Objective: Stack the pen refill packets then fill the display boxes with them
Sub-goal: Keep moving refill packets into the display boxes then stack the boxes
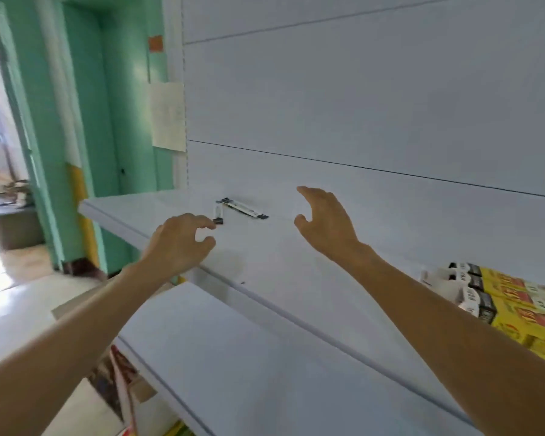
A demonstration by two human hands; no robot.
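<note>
1. A person's left hand reaches over the shelf edge with fingers loosely curled, thumb and forefinger parted, holding nothing. Whether the forefinger touches the nearest packet is hard to tell.
2. The right hand hovers above the shelf, spread wide and empty.
3. Two pen refill packets lie unstacked on the white shelf, at the left hand's 1 o'clock and the right hand's 9 o'clock.
4. Yellow display boxes stand well apart, at the right hand's 4 o'clock.
5. The step in hand appears to be gathering. The next move calls for a fine pinch on the thin packets, squaring one atop the other.
</note>
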